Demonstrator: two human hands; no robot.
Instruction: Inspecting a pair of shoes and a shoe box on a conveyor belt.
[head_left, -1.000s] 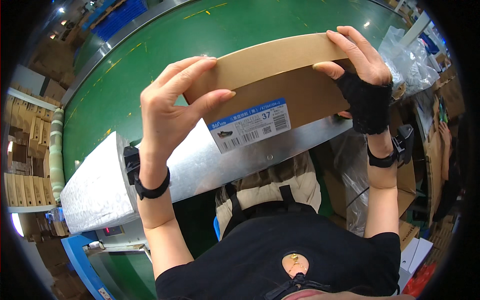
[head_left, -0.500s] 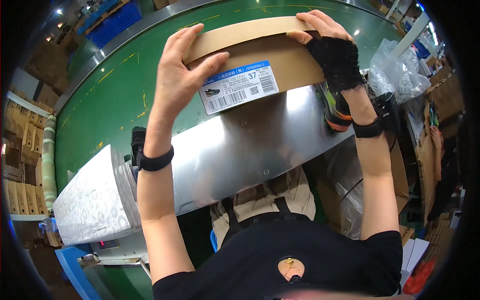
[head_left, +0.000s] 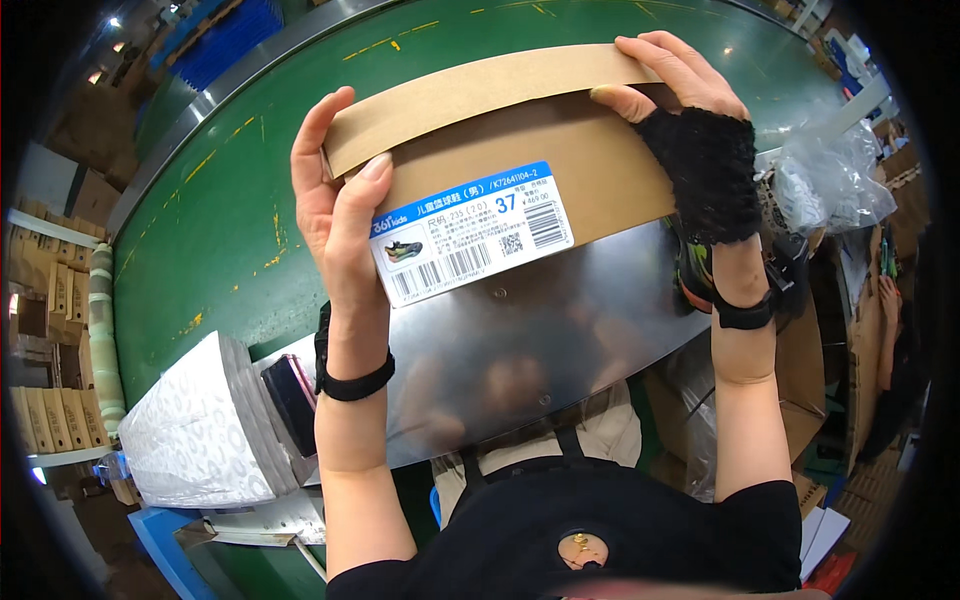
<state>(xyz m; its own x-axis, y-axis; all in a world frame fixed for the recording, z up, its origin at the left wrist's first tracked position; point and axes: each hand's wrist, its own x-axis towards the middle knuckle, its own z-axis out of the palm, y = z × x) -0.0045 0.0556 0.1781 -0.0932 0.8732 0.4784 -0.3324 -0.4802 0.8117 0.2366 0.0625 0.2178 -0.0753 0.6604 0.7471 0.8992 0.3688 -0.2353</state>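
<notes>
The left hand (head_left: 335, 225) and the gloved right hand (head_left: 708, 140) gripped a brown cardboard box (head_left: 610, 190) at opposite ends, thumbs on the side nearer the body. Both forearms reached forward, well apart. The box lay between the hands, its long axis running from one to the other and slanting upward in view toward the right. Its side with the white-and-blue label (head_left: 465, 255), by the left thumb, faced the wearer.

"What is this place, a shop?"
"More like a packing workshop: look at the long green table (head_left: 220, 260), shelves (head_left: 70, 458) of brown boxes (head_left: 60, 418), that patterned paper stack (head_left: 195, 430) and those clear plastic bags (head_left: 830, 170)."
</notes>
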